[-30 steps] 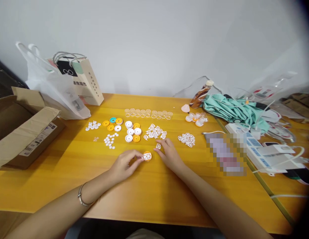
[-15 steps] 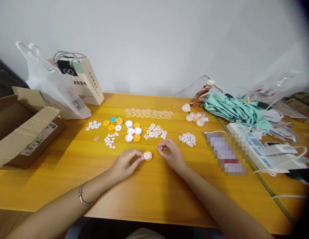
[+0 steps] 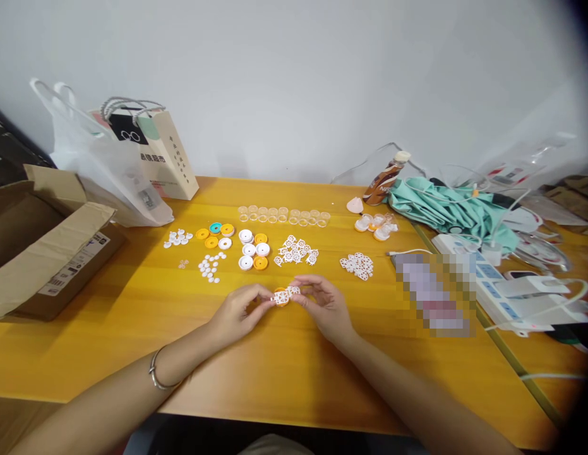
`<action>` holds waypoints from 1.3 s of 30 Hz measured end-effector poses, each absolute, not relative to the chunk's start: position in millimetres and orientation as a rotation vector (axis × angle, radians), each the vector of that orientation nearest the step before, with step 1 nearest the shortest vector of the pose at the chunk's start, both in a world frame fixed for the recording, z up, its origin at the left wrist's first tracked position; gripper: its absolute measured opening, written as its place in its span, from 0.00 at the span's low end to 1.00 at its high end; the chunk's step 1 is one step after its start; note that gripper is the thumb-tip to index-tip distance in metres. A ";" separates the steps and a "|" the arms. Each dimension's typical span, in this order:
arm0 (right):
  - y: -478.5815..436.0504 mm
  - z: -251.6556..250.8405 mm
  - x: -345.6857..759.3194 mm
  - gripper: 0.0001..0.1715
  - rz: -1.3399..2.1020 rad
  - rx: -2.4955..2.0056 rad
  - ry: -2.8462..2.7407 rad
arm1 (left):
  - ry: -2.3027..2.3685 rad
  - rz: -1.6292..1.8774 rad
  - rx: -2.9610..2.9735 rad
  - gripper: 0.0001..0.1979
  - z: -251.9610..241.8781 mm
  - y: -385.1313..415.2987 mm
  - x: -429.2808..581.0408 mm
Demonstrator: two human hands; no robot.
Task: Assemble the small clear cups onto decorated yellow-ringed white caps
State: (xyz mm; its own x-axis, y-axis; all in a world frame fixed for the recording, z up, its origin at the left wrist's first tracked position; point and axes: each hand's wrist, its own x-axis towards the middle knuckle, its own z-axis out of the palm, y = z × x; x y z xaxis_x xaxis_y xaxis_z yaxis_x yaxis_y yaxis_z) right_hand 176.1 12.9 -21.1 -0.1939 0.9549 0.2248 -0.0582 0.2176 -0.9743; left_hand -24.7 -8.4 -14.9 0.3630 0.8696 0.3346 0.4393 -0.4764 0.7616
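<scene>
My left hand pinches one end of a white openwork plastic piece, which lies over a round orange cap. My right hand holds a second white openwork piece between thumb and fingers, right beside the first; whether the two touch is hard to tell. Beyond my hands lie a loose pile of similar openwork pieces and, to the right, a pile of white leaf-shaped openwork pieces. White and orange round caps stand grouped to the left of these.
Clear small cups line up at the back. Small white discs and more caps lie left. A cardboard box and bags stand far left. Bottle, green cloth and power strip occupy the right.
My right hand has moved left to the orange cap, and the openwork piece in it now shows next to the first one. My left hand has stayed in place.
</scene>
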 end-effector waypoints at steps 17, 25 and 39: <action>2.3 -29.4 168.9 0.15 1.218 -0.862 -1.612 | 1.098 1.077 2.057 0.04 -20.2 -9.7 -23.9; 9.0 -27.7 168.8 0.12 1.368 -0.834 -1.585 | 1.071 1.081 2.235 0.04 -20.8 -8.7 -25.3; 15.3 -22.2 166.7 0.14 1.638 -0.896 -1.371 | 1.139 1.035 2.144 0.04 -24.3 -8.3 -22.9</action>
